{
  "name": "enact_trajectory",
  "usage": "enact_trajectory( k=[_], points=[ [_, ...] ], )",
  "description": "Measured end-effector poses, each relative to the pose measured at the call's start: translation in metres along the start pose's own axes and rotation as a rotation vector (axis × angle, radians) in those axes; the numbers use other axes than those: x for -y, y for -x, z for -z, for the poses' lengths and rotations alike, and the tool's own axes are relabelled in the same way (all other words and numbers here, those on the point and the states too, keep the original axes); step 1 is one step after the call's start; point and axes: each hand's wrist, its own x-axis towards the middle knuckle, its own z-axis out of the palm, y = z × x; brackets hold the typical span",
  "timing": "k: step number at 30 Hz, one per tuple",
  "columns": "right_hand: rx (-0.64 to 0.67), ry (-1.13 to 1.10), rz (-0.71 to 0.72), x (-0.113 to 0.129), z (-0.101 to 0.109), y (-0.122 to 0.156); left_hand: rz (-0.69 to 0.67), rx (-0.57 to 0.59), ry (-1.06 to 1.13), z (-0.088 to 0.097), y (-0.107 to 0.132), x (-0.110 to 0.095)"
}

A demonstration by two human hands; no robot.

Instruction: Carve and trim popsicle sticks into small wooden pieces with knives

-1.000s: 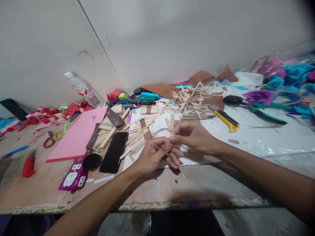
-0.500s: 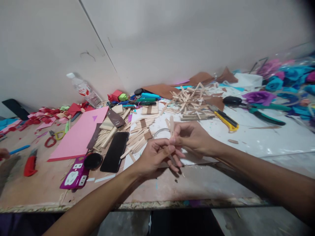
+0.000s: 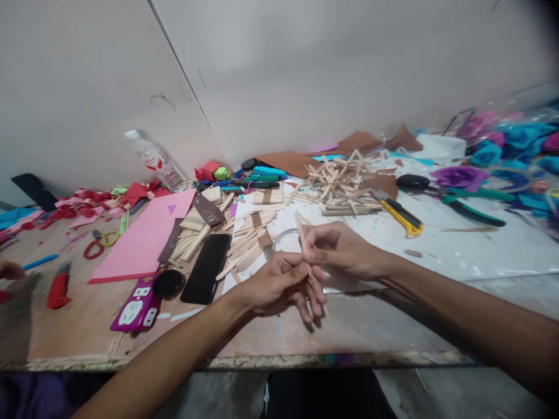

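My left hand (image 3: 279, 283) and my right hand (image 3: 343, 249) meet over the front of the white sheet. Between their fingertips a wooden craft stick (image 3: 301, 228) points up and away, tilted slightly left. My right thumb and fingers pinch it. The left thumb and index finger close on its lower end, while the other left fingers hang loosely below. Whether a second stick lies behind it is hard to make out. Just beyond my hands is the curved rim of a clear ring (image 3: 285, 233), partly hidden.
Loose craft sticks (image 3: 336, 180) are heaped behind my hands, more (image 3: 251, 247) to the left. A yellow utility knife (image 3: 404, 218) and green-handled pliers (image 3: 474, 209) lie right. Leftward are a black phone (image 3: 206, 269), pink paper (image 3: 146, 238), scissors (image 3: 98, 243) and another person's hand (image 3: 11, 270).
The craft stick has turned from its flat face to a narrower, tilted view. The left fingers have shifted slightly lower, and the view has moved a little to the left.
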Motion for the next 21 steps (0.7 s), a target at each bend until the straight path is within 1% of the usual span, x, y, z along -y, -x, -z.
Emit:
enact_trajectory(
  k=[1,3,5,7,11,13,15,17,21],
  points=[
    [-0.003,-0.030,-0.003,-0.002,0.000,0.000,-0.014,-0.027,-0.017,0.000,-0.001,0.000],
    [-0.020,-0.056,0.007,-0.006,0.002,0.000,-0.088,-0.124,-0.075,-0.002,-0.002,-0.003],
    [-0.038,-0.027,0.027,-0.008,0.003,-0.001,-0.178,-0.224,-0.155,-0.004,-0.003,-0.006],
    [-0.066,0.037,0.058,-0.007,0.004,-0.001,-0.223,-0.279,-0.236,-0.005,-0.003,-0.010],
    [-0.167,0.295,0.168,0.001,0.007,-0.004,-0.252,-0.348,-0.357,-0.004,-0.001,-0.011],
    [-0.199,0.385,0.199,0.004,0.009,-0.006,-0.270,-0.385,-0.384,-0.003,-0.001,-0.011],
    [-0.210,0.400,0.199,0.004,0.011,-0.007,-0.281,-0.402,-0.396,-0.005,-0.001,-0.011],
    [-0.222,0.386,0.192,0.002,0.012,-0.007,-0.278,-0.396,-0.409,-0.007,-0.001,-0.011],
    [-0.305,0.339,0.201,-0.002,0.012,-0.006,-0.269,-0.400,-0.449,-0.009,-0.001,-0.013]
  ],
)
